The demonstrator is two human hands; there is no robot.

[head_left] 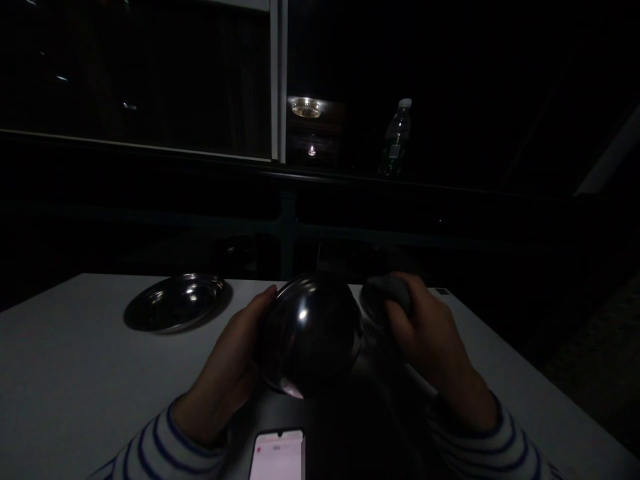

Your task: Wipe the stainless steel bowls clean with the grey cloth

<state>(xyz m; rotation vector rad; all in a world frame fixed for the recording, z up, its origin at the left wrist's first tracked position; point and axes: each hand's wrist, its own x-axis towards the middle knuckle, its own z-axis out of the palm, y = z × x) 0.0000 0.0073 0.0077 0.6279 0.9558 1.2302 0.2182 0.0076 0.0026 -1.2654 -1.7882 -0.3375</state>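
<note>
A shiny metal bowl [315, 333] is held up over the table, its rounded outer side facing me. My left hand [240, 347] grips it by the left edge, thumb on top. Just right of the bowl, my right hand [425, 327] is closed around a dark grey cloth [385, 297]. The cloth is bunched in the fingers, and its lower part fades into shadow. Whether it touches the bowl I cannot tell.
On the white table [75, 360], a shallow metal dish [175, 303] sits at the back left. A lit phone [277, 457] lies at the near edge. Behind the table, a plastic bottle [397, 140] stands on the ledge by the dark window. The room is dim.
</note>
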